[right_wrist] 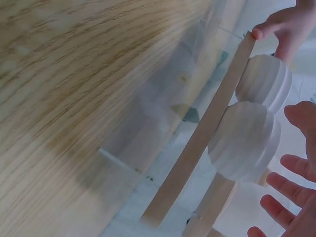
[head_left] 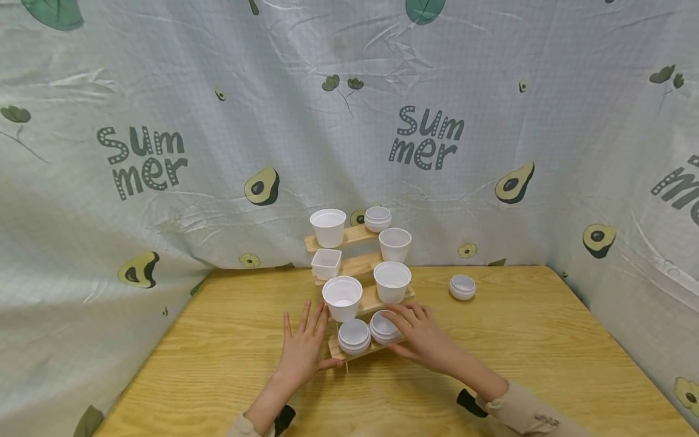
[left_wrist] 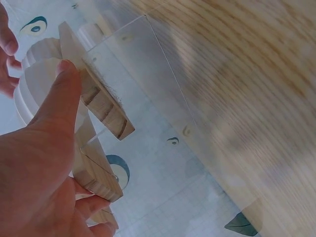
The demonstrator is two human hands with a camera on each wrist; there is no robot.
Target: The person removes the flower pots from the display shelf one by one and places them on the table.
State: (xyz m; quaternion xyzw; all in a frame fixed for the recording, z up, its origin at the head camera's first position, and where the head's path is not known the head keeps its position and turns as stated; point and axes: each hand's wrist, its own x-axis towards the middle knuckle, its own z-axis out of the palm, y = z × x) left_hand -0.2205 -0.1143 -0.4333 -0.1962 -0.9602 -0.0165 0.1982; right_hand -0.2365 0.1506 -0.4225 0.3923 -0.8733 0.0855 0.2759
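A stepped stand with wooden shelves and clear side panels holds white cups and jars. My left hand is spread at its left side with straight fingers; in the left wrist view the thumb touches the lowest shelf and fingertips meet the shelf above. Two round ribbed jars, left and right, sit side by side on the lowest shelf. My right hand hovers around the right jar, its fingers spread and apart from it in the right wrist view.
Higher shelves carry tapered cups, a square cup and another round jar. A lone round jar stands on the wooden table to the right. A printed cloth hangs behind the table.
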